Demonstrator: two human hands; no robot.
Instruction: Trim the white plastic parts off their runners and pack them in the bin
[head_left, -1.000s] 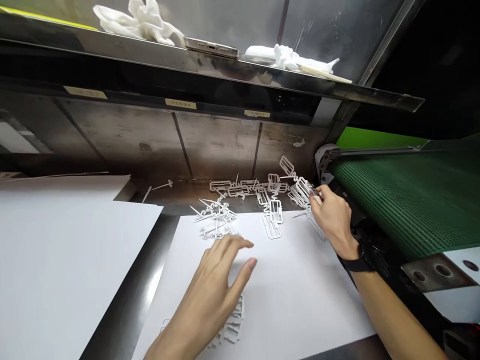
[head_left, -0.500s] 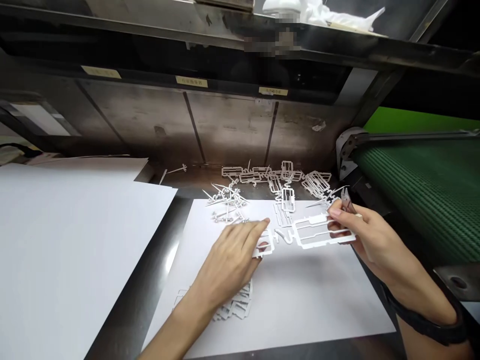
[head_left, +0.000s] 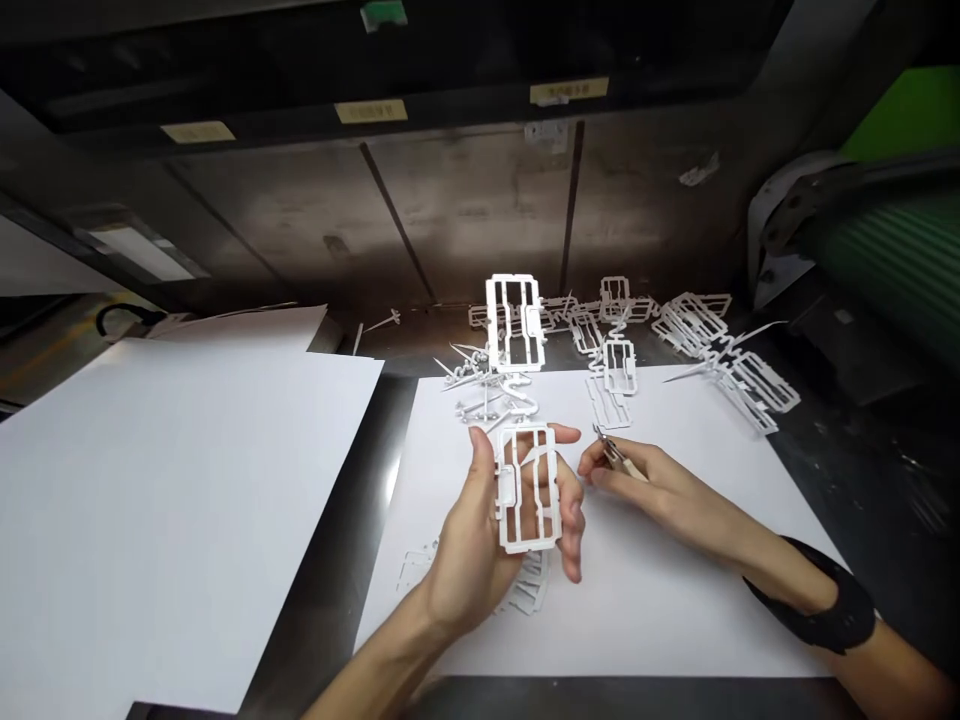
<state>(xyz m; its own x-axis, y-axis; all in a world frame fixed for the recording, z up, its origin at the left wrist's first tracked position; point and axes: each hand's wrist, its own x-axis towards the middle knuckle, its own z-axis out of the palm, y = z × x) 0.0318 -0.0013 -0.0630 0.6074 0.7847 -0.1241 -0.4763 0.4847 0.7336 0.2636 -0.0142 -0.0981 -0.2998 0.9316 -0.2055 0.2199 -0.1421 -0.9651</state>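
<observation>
Holding, left hand (head_left: 469,550): got the frame pair (head_left: 506,487) grasped by its lower half, thumb (head_left: 480,462) at the left edge, fingers (head_left: 573,510) behind
Frame pair: middle of the view, one above the other, squiggly link (head_left: 515,380) between
Right hand (head_left: 660,490): wrapped round some nippers (head_left: 617,460), just right of the pair
Loose frames (head_left: 684,325): middle to right, some on the paper (head_left: 637,600)
Stack (head_left: 529,588): lower middle, partly behind the left hand

White frame (head_left: 507,487), green belt (head_left: 892,255), apparently ribbed
</observation>
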